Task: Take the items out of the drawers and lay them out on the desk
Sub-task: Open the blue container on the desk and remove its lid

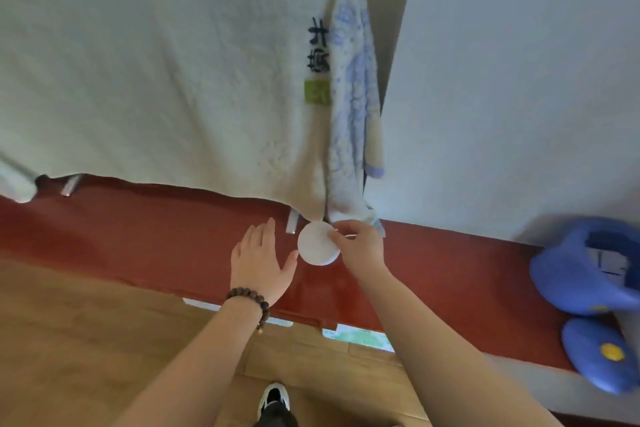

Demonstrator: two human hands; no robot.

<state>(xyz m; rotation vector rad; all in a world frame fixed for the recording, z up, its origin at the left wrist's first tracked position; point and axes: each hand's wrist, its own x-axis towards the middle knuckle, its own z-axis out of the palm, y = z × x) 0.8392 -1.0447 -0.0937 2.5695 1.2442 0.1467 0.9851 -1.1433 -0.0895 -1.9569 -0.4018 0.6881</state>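
A round white disc-shaped object (317, 243) hangs over the dark red desk top (138, 236), pinched at its right edge by my right hand (358, 246). Just left of the disc, my left hand (261, 262) is flat with its fingers spread and holds nothing; a brown bead bracelet sits on that wrist. A narrow gap separates its thumb from the disc. No drawer is clearly in view.
A cream towel with dark characters and a green patch (173, 62) hangs down behind the desk. A blue and white cloth (356, 97) hangs beside it. Blue plush slippers (588, 305) lie at the desk's right end. Wooden floor and my shoe (275, 399) show below.
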